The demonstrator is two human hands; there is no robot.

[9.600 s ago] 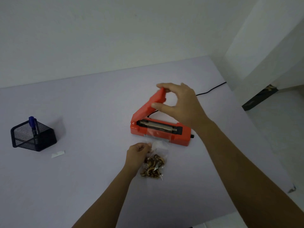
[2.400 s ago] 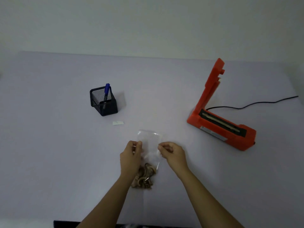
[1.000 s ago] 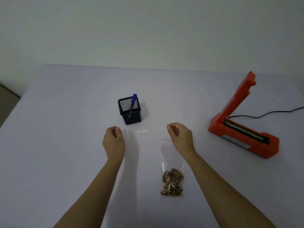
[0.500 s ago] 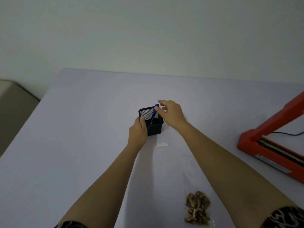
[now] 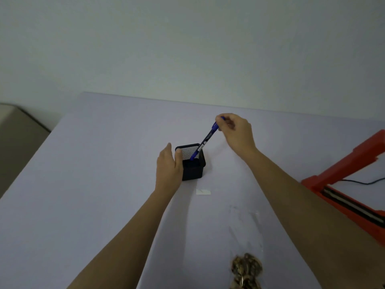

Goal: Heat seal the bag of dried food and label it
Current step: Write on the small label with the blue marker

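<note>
My right hand (image 5: 236, 133) pinches the top of a blue marker (image 5: 205, 139), which hangs tilted with its lower tip still inside the black mesh pen holder (image 5: 193, 165). My left hand (image 5: 168, 166) rests against the holder's left side with straight fingers. A small white label (image 5: 203, 192) lies flat on the table just in front of the holder. The clear bag of dried food (image 5: 246, 268) lies at the bottom edge of the view, between my forearms. The orange heat sealer (image 5: 343, 184) stands at the right edge with its lid raised.
The lilac table (image 5: 93, 184) runs back to a pale wall. Its left edge drops toward a grey-beige surface (image 5: 16, 142). A black power cord (image 5: 362, 181) runs off right behind the sealer.
My right hand has lifted the blue marker up and to the right, most of it now out of the holder. My left hand stays at the holder's side. The view has tipped slightly.
</note>
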